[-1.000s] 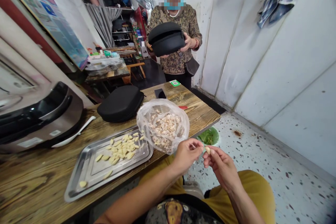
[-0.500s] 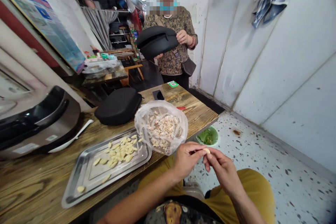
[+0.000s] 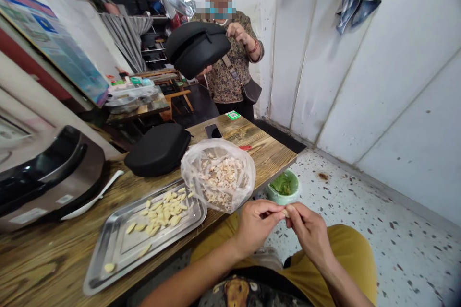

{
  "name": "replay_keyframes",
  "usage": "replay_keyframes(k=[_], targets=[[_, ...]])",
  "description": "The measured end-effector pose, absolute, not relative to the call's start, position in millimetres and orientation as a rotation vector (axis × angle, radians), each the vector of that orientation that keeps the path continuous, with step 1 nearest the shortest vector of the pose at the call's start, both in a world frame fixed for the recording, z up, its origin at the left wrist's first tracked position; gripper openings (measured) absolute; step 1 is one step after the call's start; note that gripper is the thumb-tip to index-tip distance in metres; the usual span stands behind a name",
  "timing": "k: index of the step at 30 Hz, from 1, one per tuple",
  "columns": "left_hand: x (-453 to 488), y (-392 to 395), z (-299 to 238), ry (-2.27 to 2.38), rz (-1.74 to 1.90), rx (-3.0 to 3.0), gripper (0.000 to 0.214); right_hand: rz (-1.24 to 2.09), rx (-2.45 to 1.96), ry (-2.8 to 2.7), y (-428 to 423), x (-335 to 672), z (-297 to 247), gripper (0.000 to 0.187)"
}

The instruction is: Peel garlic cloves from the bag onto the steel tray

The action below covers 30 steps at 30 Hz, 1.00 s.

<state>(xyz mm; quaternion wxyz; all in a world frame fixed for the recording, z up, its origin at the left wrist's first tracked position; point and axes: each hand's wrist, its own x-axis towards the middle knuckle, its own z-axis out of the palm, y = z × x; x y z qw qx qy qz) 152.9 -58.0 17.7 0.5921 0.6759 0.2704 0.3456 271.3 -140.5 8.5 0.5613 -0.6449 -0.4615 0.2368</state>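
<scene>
My left hand (image 3: 257,225) and my right hand (image 3: 309,231) meet above my lap, both closed in a pinch. Between their fingertips is a small pale garlic clove (image 3: 285,213), mostly covered by the fingers. To the left, a metal tray (image 3: 120,254) on the table bears many peeled garlic cloves (image 3: 163,213). A clear plastic bag (image 3: 247,172) stands open beside the tray, with whitish and brownish bits (image 3: 223,175) in it that look like garlic skins or unpeeled cloves.
On the wooden table (image 3: 268,146) are a black case (image 3: 158,148), a phone (image 3: 213,131), a red-handled tool (image 3: 245,147), and a rice cooker (image 3: 54,172) with a white spoon (image 3: 95,199). A green basin (image 3: 284,186) stands below. Across the table, a person (image 3: 230,76) holds another black case (image 3: 198,48).
My right fingers have closed further over the clove, so less of it shows. The person opposite has shifted the black case up and to the left. The camera view has moved slightly.
</scene>
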Motion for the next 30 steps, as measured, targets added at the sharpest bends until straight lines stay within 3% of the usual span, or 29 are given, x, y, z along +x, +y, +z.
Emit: replay_keyframes(k=[4, 11, 19, 24, 30], targets=[[158, -57, 21, 0.677, 0.729, 1.328, 0.019, 0.688, -1.405, -0.934, -137, 269, 5, 0.026], [158, -51, 31, 0.655, 0.677, 1.25, 0.031, 0.241, -1.384, -1.189, -137, 270, 4, 0.028], [159, -53, 38, 0.701, 0.7, 1.517, 0.026, -0.164, -1.398, -1.452, -140, 273, 1, 0.038], [160, -52, 38, 0.775, 0.647, 1.596, 0.026, -0.14, -1.375, -1.477, -140, 275, -6, 0.041], [157, -52, 31, 0.792, 0.644, 1.493, 0.025, 0.068, -1.386, -1.336, -143, 275, -1, 0.029]])
